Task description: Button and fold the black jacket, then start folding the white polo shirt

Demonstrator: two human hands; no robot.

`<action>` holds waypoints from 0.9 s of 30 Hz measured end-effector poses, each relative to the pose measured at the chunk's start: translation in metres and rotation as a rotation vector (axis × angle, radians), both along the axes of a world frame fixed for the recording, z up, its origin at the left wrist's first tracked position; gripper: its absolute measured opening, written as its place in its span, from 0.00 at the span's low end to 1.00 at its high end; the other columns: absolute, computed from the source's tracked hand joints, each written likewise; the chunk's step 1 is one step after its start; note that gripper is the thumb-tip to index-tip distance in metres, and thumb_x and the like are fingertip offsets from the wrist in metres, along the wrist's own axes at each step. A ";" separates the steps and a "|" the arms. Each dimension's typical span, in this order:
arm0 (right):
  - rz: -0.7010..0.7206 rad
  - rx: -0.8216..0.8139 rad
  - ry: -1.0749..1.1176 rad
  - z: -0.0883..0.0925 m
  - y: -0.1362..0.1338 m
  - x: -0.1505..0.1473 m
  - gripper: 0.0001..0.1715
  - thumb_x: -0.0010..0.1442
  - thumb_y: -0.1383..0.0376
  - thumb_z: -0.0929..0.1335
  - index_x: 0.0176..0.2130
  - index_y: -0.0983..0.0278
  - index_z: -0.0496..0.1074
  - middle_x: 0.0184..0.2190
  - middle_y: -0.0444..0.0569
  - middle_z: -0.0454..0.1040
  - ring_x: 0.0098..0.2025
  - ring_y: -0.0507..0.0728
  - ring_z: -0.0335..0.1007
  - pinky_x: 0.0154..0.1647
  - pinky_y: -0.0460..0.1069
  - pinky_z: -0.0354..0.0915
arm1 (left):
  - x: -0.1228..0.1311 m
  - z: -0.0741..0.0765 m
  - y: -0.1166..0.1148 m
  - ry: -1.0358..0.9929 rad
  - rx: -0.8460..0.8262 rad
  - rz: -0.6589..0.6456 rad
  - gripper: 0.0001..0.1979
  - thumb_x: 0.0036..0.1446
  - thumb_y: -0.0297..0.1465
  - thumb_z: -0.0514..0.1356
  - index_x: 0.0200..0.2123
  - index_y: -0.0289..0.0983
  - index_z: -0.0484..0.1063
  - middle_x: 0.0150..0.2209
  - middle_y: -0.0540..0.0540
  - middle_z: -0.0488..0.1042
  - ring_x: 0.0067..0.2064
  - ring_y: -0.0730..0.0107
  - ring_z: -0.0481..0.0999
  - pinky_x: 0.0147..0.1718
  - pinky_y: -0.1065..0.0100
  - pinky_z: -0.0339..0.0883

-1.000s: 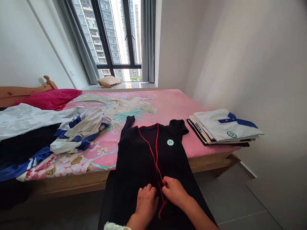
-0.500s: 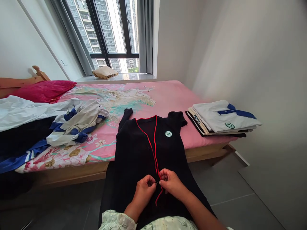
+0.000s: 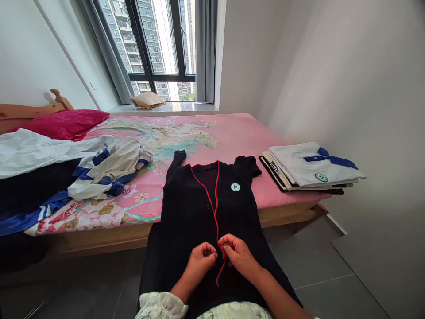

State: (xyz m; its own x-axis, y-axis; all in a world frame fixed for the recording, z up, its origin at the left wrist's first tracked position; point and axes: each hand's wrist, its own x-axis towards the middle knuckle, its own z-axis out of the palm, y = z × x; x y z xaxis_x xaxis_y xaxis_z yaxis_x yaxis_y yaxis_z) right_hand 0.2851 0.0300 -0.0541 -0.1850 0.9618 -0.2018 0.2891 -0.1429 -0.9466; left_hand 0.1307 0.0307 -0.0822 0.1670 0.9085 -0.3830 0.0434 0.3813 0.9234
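Observation:
A black cardigan (image 3: 186, 208) with red trim and a round badge on its chest is spread from the bed's edge over my lap. Its sleeves point toward the bed, and the upper neckline gapes in a V. My left hand (image 3: 198, 263) is closed in a pinch at the front edge, low on the garment. Close beside it, my right hand (image 3: 241, 257) pinches the red-trimmed edge on the other side. Whatever small fastening lies between the fingertips is hidden. Below the hands, the red trim (image 3: 220, 271) trails loose in a curve.
On the bed (image 3: 232, 133), a folded clothes stack (image 3: 292, 166) stands to the right. Rumpled clothes (image 3: 109, 170) lie at left, near a red pillow (image 3: 69, 124). A beige folded bundle (image 3: 148, 100) rests on the windowsill. The wooden bed frame (image 3: 99, 243) runs in front.
The two red edges now meet higher up, with less gap above my hands. My fingertips have shifted slightly on the fabric. The whole view has moved a little.

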 end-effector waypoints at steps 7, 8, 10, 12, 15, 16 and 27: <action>0.058 0.078 -0.013 0.001 0.004 0.000 0.11 0.50 0.73 0.61 0.33 0.64 0.68 0.26 0.42 0.70 0.28 0.49 0.65 0.29 0.43 0.61 | -0.001 -0.002 0.001 -0.076 -0.060 0.024 0.13 0.38 0.37 0.64 0.24 0.36 0.65 0.17 0.54 0.69 0.18 0.77 0.68 0.20 0.73 0.61; 0.064 0.090 -0.012 0.002 0.004 0.000 0.10 0.50 0.74 0.61 0.33 0.64 0.68 0.26 0.42 0.70 0.28 0.49 0.65 0.30 0.43 0.61 | -0.001 -0.002 0.001 -0.076 -0.068 0.027 0.15 0.39 0.39 0.65 0.24 0.36 0.65 0.18 0.54 0.69 0.19 0.76 0.68 0.20 0.72 0.62; 0.075 0.107 -0.017 0.003 0.003 0.000 0.09 0.50 0.73 0.61 0.32 0.64 0.68 0.26 0.42 0.70 0.29 0.49 0.65 0.31 0.43 0.61 | -0.001 -0.002 0.001 -0.068 -0.081 0.027 0.19 0.39 0.44 0.65 0.24 0.35 0.65 0.17 0.53 0.69 0.18 0.76 0.68 0.20 0.72 0.62; 0.097 0.110 -0.037 0.004 0.002 0.000 0.08 0.50 0.73 0.62 0.33 0.64 0.67 0.26 0.41 0.70 0.28 0.49 0.64 0.30 0.43 0.60 | -0.001 -0.002 0.001 -0.054 -0.086 0.024 0.22 0.37 0.47 0.66 0.23 0.35 0.65 0.17 0.52 0.69 0.18 0.77 0.67 0.19 0.73 0.61; 0.130 0.118 -0.084 0.004 0.000 -0.001 0.06 0.50 0.71 0.64 0.33 0.64 0.66 0.26 0.41 0.70 0.26 0.48 0.63 0.28 0.42 0.59 | 0.002 0.000 0.002 -0.026 -0.089 0.016 0.25 0.33 0.50 0.67 0.22 0.36 0.63 0.15 0.52 0.69 0.17 0.76 0.66 0.18 0.73 0.60; 0.138 0.129 -0.098 0.003 -0.001 -0.002 0.05 0.51 0.70 0.65 0.33 0.64 0.66 0.26 0.41 0.70 0.27 0.48 0.63 0.28 0.42 0.59 | 0.003 0.000 0.002 -0.016 -0.087 0.015 0.25 0.32 0.50 0.68 0.22 0.36 0.63 0.15 0.52 0.68 0.17 0.77 0.66 0.18 0.73 0.59; 0.135 0.206 -0.170 -0.006 -0.005 -0.008 0.13 0.45 0.77 0.63 0.30 0.62 0.65 0.27 0.40 0.69 0.28 0.48 0.63 0.29 0.42 0.57 | 0.007 0.003 0.006 0.081 -0.176 0.083 0.16 0.36 0.34 0.66 0.18 0.39 0.59 0.12 0.54 0.65 0.14 0.76 0.63 0.15 0.74 0.55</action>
State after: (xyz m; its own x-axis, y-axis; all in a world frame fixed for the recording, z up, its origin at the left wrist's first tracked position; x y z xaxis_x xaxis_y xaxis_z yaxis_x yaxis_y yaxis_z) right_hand 0.2773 0.0246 -0.0598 -0.2942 0.9547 -0.0436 0.4497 0.0980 -0.8878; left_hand 0.1373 0.0368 -0.0794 0.0568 0.8357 -0.5462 0.0766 0.5418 0.8370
